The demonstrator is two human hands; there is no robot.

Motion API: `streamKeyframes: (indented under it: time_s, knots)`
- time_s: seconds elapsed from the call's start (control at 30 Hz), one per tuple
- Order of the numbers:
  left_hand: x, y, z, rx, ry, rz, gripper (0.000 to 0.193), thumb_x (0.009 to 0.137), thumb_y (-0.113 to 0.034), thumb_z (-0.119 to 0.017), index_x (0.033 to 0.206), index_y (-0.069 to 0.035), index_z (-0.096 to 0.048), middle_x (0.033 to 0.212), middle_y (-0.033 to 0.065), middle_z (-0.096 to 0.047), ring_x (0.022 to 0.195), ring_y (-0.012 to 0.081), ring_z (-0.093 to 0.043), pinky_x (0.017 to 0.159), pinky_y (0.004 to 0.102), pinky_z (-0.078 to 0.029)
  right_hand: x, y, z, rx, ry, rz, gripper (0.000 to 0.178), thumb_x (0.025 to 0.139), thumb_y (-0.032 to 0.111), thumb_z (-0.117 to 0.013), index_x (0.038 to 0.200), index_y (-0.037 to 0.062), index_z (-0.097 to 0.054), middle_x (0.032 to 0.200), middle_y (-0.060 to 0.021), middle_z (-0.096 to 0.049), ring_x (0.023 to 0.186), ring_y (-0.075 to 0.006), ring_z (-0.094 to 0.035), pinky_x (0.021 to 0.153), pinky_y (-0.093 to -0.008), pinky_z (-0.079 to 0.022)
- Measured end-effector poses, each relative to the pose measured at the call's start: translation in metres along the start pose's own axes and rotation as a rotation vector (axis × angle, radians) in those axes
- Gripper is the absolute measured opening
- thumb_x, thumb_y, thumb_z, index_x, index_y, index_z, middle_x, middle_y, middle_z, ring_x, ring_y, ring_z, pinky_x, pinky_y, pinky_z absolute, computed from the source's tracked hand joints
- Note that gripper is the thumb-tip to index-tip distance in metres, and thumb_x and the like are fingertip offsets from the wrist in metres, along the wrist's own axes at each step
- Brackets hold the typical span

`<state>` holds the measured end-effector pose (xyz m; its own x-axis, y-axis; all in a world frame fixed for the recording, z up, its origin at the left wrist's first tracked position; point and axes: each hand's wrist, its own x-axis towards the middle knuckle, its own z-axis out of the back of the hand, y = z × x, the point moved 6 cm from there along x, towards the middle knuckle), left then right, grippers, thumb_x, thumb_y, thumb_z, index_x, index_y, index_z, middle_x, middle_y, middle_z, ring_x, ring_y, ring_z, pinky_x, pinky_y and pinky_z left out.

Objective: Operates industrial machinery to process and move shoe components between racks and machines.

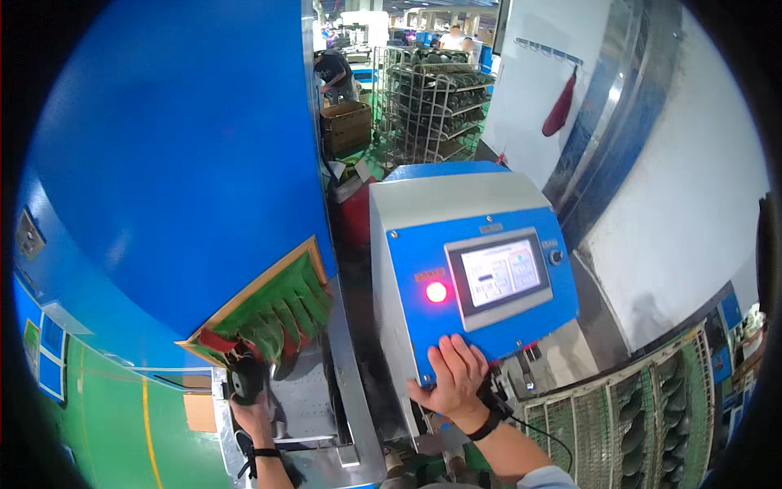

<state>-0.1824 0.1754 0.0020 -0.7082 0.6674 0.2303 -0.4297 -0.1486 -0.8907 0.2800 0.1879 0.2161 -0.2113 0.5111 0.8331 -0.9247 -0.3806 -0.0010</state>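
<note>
My left hand [252, 414] is closed round a dark shoe [248, 378], held upright at the mouth of the blue machine; its far end is partly lost among the strips. Green flaps [281, 314] hang across the opening inside a tan frame [244, 295]. Beneath the flaps lies a perforated metal plate [303, 407], just right of that hand. My right hand [454, 376] rests with fingers stretched on the lower left edge of a blue control panel [419, 330]. A lit touchscreen [501, 277] and a glowing red button [437, 292] sit above it.
A blue machine wall [195, 155] fills the left. At lower right stands a rack [627, 416] with dark pieces, and another loaded rack [440, 106] is further back. A cardboard box [346, 128] stands near a person [334, 75]. A black cable [542, 432] runs beside my right wrist.
</note>
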Motion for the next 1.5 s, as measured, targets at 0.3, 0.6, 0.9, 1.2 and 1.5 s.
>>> streamKeyframes:
  time_s: [0.3,0.6,0.9,1.2,1.5]
  knots:
    - [-0.202,-0.233,0.004,-0.946,0.498,0.267,0.067,0.072,-0.017,-0.078,0.131,0.006,-0.057,0.124,0.0099,-0.066,0.112,0.0231,-0.064,0.098,0.0366,-0.051,-0.06,0.034,0.041,1.326,0.341,-0.356,0.105,0.078,0.023,-0.088,0.16,0.0038,-0.025,0.153,-0.023,-0.045,0.141,-0.0394,-0.044,0.118,-0.0508,-0.034]
    - [-0.329,-0.267,-0.04,-0.614,1.179,0.208,0.077,0.072,-0.014,-0.093,0.136,0.004,-0.055,0.125,0.0103,-0.066,0.106,0.0196,-0.066,0.093,0.0367,-0.053,-0.163,-0.044,0.075,2.004,0.953,-1.367,0.085,0.082,0.016,-0.073,0.157,0.0015,-0.035,0.146,-0.0131,-0.053,0.132,-0.0233,-0.054,0.113,-0.0341,-0.041]
    - [-0.441,-0.256,-0.079,-0.048,1.668,-0.013,0.022,0.093,-0.025,-0.076,0.09,-0.005,-0.068,0.071,0.0042,-0.062,0.069,0.0139,-0.055,0.066,0.0334,-0.047,-0.305,-0.11,0.106,2.01,0.532,-2.07,0.049,0.091,0.034,-0.064,0.128,0.0017,-0.062,0.107,-0.0143,-0.073,0.091,-0.0284,-0.073,0.086,-0.0423,-0.06]
    - [-0.414,-0.194,-0.121,-0.329,1.274,0.501,0.026,0.102,-0.026,-0.065,0.095,-0.001,-0.069,0.078,-0.0034,-0.059,0.071,0.0068,-0.052,0.065,0.0256,-0.044,-0.212,-0.175,0.068,0.978,0.662,-1.018,0.096,0.079,0.012,-0.076,0.161,0.002,-0.027,0.138,-0.016,-0.061,0.116,-0.0271,-0.065,0.098,-0.0327,-0.05]
    - [-0.428,-0.087,-0.16,-0.457,1.08,0.979,0.025,0.1,-0.018,-0.06,0.112,0.003,-0.067,0.081,0.005,-0.067,0.064,0.0138,-0.062,0.059,0.0292,-0.05,-0.179,-0.112,0.012,0.18,1.11,-0.545,0.107,0.08,0.037,-0.075,0.166,0.0224,-0.012,0.131,-0.0367,-0.056,0.106,-0.0507,-0.065,0.082,-0.0546,-0.055]
